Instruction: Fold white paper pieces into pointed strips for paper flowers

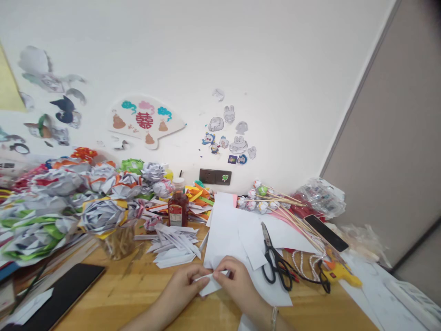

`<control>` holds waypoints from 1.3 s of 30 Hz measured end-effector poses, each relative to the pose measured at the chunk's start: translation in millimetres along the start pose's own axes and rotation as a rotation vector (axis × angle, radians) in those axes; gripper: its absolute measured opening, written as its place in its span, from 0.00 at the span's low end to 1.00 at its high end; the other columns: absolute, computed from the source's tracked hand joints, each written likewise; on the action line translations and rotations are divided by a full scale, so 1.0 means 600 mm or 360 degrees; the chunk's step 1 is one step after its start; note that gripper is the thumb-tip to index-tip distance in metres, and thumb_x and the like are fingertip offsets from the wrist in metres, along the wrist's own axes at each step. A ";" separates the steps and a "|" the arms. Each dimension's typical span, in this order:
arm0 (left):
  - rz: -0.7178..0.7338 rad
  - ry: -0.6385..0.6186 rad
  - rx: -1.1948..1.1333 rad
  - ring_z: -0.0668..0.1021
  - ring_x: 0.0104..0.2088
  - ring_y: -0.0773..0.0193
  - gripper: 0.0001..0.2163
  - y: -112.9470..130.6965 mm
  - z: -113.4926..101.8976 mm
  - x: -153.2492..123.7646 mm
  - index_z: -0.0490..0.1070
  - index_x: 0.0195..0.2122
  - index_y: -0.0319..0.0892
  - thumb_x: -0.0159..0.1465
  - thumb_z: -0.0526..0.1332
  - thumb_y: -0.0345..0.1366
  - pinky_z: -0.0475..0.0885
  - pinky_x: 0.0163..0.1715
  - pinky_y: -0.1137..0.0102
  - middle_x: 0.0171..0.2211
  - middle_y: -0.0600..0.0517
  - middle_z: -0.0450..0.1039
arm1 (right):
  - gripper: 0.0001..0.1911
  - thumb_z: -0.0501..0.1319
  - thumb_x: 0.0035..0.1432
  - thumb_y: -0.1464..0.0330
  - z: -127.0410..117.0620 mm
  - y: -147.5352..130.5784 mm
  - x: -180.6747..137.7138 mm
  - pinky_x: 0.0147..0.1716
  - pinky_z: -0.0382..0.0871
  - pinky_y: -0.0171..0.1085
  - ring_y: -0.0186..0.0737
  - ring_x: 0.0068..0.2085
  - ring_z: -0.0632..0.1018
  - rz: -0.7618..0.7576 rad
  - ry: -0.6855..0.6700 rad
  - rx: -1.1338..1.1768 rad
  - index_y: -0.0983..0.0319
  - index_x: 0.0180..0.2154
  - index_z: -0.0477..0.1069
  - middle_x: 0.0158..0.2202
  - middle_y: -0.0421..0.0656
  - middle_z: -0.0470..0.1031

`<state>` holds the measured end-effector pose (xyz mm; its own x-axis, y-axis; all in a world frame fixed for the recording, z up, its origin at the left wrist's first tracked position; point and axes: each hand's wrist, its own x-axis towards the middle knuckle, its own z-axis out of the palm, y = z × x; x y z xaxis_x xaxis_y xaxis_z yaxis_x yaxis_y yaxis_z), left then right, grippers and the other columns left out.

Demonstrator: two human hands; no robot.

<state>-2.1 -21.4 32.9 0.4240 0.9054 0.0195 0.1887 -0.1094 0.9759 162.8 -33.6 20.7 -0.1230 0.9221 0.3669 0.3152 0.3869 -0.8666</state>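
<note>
Both my hands meet low in the middle of the wooden table (138, 289). My left hand (184, 287) and my right hand (236, 285) pinch a small folded piece of white paper (211, 284) between thumbs and fingers. The piece lies over the near edge of a stack of white paper sheets (230, 230). A pile of folded white paper pieces (175, 246) sits just beyond my left hand. Black scissors (275, 262) lie on the sheets to the right of my right hand.
Many folded paper flowers (69, 202) crowd the left. A red-brown bottle (178, 204), a dark tablet (64, 292), a phone (325, 232), a yellow glue gun (339, 273), flower sticks (275, 202) and a plastic bag (322, 195) lie around. A wall with stickers stands behind.
</note>
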 end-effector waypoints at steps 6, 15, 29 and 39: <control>-0.0005 -0.0024 -0.0081 0.72 0.22 0.64 0.14 0.000 -0.001 0.003 0.74 0.28 0.38 0.50 0.62 0.45 0.69 0.22 0.73 0.21 0.54 0.71 | 0.06 0.60 0.49 0.69 -0.001 0.001 0.000 0.25 0.60 0.31 0.36 0.27 0.69 -0.0025 0.0005 0.0018 0.63 0.22 0.71 0.23 0.40 0.67; -0.0088 -0.0031 -0.0243 0.71 0.18 0.67 0.17 0.000 0.002 0.003 0.71 0.27 0.37 0.49 0.61 0.49 0.66 0.21 0.73 0.16 0.56 0.69 | 0.08 0.59 0.50 0.70 -0.006 0.000 0.001 0.26 0.59 0.32 0.36 0.28 0.68 -0.0075 0.0061 0.0025 0.63 0.21 0.68 0.23 0.40 0.64; -0.0064 0.0025 -0.0040 0.71 0.18 0.65 0.14 0.013 0.007 -0.004 0.67 0.24 0.38 0.52 0.56 0.46 0.65 0.22 0.72 0.15 0.57 0.66 | 0.09 0.57 0.51 0.70 -0.004 0.001 0.001 0.25 0.58 0.31 0.36 0.27 0.68 -0.0077 0.0101 -0.0062 0.64 0.21 0.67 0.23 0.39 0.64; -0.0030 0.0029 0.0010 0.71 0.18 0.65 0.13 0.010 0.007 -0.003 0.66 0.24 0.38 0.54 0.54 0.44 0.65 0.21 0.72 0.15 0.57 0.66 | 0.09 0.56 0.52 0.70 -0.003 0.004 0.002 0.26 0.59 0.31 0.36 0.27 0.68 -0.0071 0.0113 -0.0103 0.63 0.21 0.67 0.22 0.39 0.65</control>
<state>2.3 -25.5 37.9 0.4043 0.9146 0.0048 0.2025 -0.0946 0.9747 165.1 -31.5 19.8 -0.0721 0.9001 0.4297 0.3712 0.4241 -0.8260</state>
